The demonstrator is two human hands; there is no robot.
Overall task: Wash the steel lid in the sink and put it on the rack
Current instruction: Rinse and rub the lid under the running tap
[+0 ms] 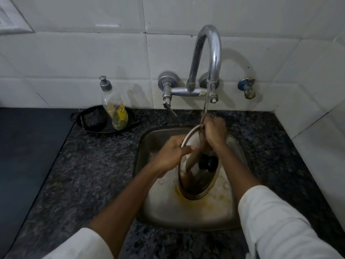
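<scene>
The steel lid (202, 184), round with a black knob (208, 163) at its middle, stands tilted on edge inside the steel sink (168, 208). Its shiny face mirrors my arm. My left hand (170, 154) grips the lid's left rim, thumb over the edge. My right hand (214, 132) is closed on the lid's top rim, right under the thin stream of water (206, 106) that runs from the curved tap (209, 57). No rack is in view.
A nearly used-up soap bottle (114, 107) stands in a black pan (89, 121) on the dark granite counter (93, 165), left of the sink. A small wall tap (247, 88) sits at the right. White tiled walls close off the back and right.
</scene>
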